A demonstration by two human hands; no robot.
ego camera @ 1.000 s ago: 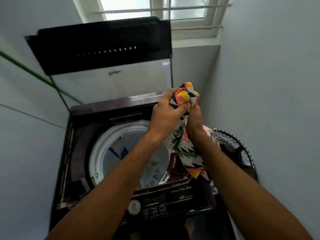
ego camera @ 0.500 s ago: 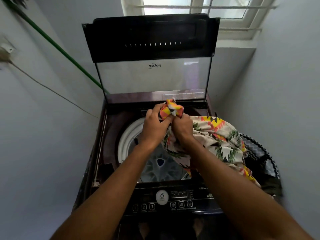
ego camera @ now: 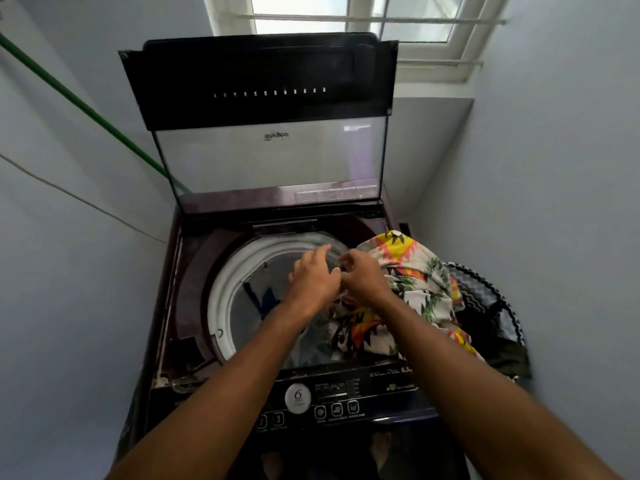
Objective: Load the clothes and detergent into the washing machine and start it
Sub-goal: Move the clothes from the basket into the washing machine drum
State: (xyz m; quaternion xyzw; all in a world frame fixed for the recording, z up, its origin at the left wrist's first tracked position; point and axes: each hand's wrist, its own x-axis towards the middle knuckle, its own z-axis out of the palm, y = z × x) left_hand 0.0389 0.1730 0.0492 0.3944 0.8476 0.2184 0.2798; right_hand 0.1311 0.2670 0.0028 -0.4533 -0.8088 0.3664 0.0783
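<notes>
A: Where is the patterned garment [ego camera: 412, 282]?
B: Right of centre, draped over the right rim of the washing machine [ego camera: 194, 271], one end hanging into the drum.
A: And the hands?
B: The left hand [ego camera: 313, 280] hovers with loose fingers; the right hand [ego camera: 363, 277] curls onto the cloth, grip unclear.
A: The lid [ego camera: 259, 84]?
B: Upright, upper centre.

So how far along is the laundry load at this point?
Done: the lid stands open. In hand: the patterned garment drapes over the drum's right rim, with the left hand and right hand over the opening. Left: more clothes in the basket, detergent, closing, pressing the control panel.
</notes>
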